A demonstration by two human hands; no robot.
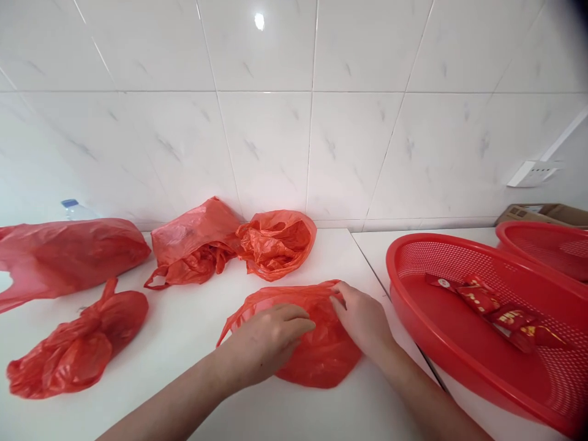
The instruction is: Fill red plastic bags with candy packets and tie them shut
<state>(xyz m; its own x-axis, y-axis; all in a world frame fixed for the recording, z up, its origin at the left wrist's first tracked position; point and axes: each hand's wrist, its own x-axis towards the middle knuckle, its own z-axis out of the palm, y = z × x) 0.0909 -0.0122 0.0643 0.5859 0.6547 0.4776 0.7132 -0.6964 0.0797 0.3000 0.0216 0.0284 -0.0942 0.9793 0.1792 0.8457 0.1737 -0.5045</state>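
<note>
Near tabletop (184, 331) front edge: left hand (266, 343) flat, released, on red bag (316, 349); right hand (362, 318) apparently pinching bag's rim.

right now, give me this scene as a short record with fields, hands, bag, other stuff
left hand: left hand lies palm down on the flattened red plastic bag
right hand: right hand pinches the bag's upper edge
surface: white countertop
other bags: four more red plastic bags, one knotted, one open-mouthed
right side: round red perforated plastic basket holding red snack packets
behind: white tiled wall
</note>
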